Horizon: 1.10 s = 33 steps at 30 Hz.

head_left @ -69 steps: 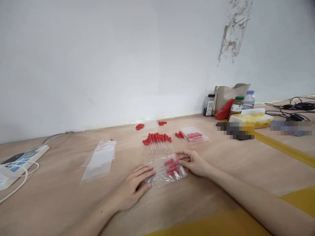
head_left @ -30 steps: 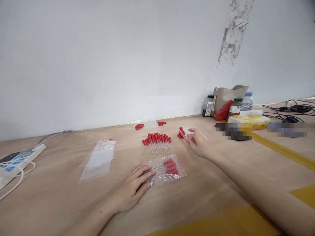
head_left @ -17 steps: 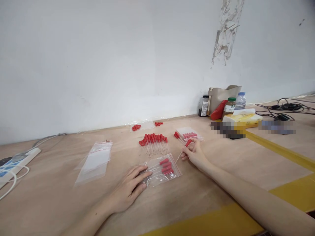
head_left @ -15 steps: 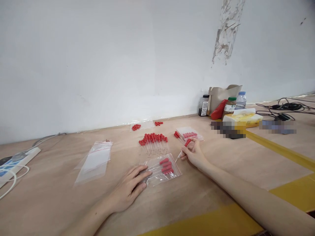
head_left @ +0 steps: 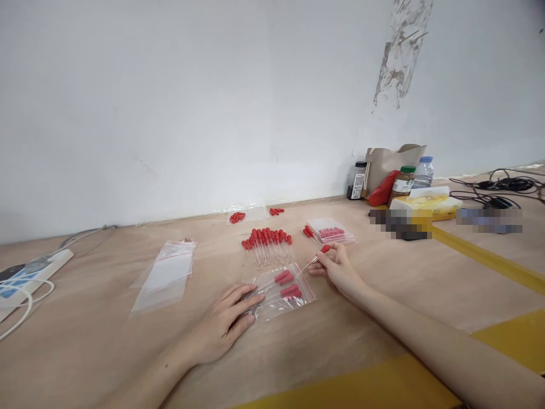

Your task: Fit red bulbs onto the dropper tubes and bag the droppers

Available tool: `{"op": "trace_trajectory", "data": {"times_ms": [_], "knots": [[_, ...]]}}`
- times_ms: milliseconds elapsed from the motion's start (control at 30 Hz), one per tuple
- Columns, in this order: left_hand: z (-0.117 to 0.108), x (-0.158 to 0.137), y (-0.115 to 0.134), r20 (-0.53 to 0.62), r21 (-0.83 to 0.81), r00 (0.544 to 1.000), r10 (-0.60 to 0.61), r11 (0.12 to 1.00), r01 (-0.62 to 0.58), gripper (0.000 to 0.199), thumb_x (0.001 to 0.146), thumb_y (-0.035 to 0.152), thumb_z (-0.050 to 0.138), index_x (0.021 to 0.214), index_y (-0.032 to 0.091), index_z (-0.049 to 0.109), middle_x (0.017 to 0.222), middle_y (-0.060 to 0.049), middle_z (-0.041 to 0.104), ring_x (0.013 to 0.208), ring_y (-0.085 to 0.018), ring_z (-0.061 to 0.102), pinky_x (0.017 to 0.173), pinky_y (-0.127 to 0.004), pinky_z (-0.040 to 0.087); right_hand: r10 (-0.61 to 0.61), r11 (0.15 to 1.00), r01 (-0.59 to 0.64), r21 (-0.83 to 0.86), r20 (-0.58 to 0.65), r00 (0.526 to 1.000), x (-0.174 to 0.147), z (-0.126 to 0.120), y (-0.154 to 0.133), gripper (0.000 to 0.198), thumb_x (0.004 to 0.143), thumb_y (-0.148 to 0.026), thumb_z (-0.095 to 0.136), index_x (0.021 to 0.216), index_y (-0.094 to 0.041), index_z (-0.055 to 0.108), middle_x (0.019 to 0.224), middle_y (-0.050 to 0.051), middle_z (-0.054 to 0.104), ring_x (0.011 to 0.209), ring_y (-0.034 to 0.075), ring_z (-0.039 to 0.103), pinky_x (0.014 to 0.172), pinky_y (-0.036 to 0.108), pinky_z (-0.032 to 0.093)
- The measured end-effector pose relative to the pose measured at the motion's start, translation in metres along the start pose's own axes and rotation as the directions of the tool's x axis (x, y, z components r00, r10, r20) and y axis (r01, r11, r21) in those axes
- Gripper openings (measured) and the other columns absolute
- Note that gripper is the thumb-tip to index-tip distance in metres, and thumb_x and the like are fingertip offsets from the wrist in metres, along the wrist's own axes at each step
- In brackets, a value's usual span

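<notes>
A clear zip-lock bag [head_left: 272,307] lies on the table with several red-bulbed droppers [head_left: 292,289] inside. My left hand [head_left: 227,318] rests on its left end, fingers spread and pressing it down. Between the thumb and fingers of my right hand [head_left: 336,267] is a glass dropper [head_left: 314,259], gripped near its red bulb. Its thin tip points left, at the bag's right edge with the red zip line; whether the tip is inside I cannot tell. Just behind the bag lies a row of loose droppers [head_left: 268,241], bulbs toward the wall.
A filled bag of droppers [head_left: 332,232] lies behind my right hand, with loose droppers beside it. Flat bags [head_left: 168,275] are stacked at left, near a power strip [head_left: 38,284]. Loose red bulbs [head_left: 237,217] lie by the wall. A tissue pack [head_left: 426,205], bottles and cables stand right.
My right hand has tilted the dropper flatter, bringing its tip to the bag's edge. The droppers inside the bag have parted into two groups. My left hand stays on the bag.
</notes>
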<state>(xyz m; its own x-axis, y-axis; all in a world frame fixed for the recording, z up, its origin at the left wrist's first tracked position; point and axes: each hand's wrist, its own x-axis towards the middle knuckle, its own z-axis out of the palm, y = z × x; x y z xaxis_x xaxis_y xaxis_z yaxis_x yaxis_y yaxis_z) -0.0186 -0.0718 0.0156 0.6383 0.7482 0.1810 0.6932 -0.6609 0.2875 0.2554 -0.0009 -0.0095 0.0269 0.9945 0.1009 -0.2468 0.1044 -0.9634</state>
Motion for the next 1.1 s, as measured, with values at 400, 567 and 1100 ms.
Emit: {"op": "trace_trajectory", "data": {"times_ms": [400,567,1100], "knots": [[-0.001,0.001,0.000,0.025,0.022,1.000,-0.009,1.000,0.009,0.035,0.091,0.030,0.035,0.126,0.031,0.041,0.133,-0.001,0.037,0.122,-0.020,0.031,0.101,-0.039,0.031,0.214,0.976,-0.214,0.051,-0.002,0.977,-0.015,-0.002,-0.014,0.032,0.071,-0.021,0.059,0.080,-0.023,0.029,0.057,-0.007,0.053,0.049,0.011,0.059,0.054,0.026,0.051],[-0.001,0.000,0.000,0.022,0.018,1.000,-0.008,1.000,0.008,0.036,0.091,0.031,0.035,0.126,0.031,0.041,0.133,-0.001,0.037,0.122,-0.021,0.032,0.101,-0.040,0.031,0.184,0.982,-0.186,0.024,0.060,0.981,-0.016,-0.002,-0.011,0.035,0.062,-0.023,0.068,0.076,-0.021,0.036,0.061,-0.006,0.055,0.057,0.009,0.059,0.060,0.025,0.051],[-0.002,0.000,0.003,0.035,0.052,0.999,-0.021,0.998,0.019,0.042,0.091,0.034,0.035,0.132,0.031,0.030,0.135,0.000,0.038,0.124,-0.020,0.030,0.102,-0.042,0.027,0.156,0.917,-0.023,-0.399,0.304,0.940,-0.012,0.001,-0.005,0.024,0.057,-0.031,0.068,0.072,-0.014,0.058,0.059,-0.002,0.059,0.052,0.008,0.052,0.049,0.019,0.041]]}}
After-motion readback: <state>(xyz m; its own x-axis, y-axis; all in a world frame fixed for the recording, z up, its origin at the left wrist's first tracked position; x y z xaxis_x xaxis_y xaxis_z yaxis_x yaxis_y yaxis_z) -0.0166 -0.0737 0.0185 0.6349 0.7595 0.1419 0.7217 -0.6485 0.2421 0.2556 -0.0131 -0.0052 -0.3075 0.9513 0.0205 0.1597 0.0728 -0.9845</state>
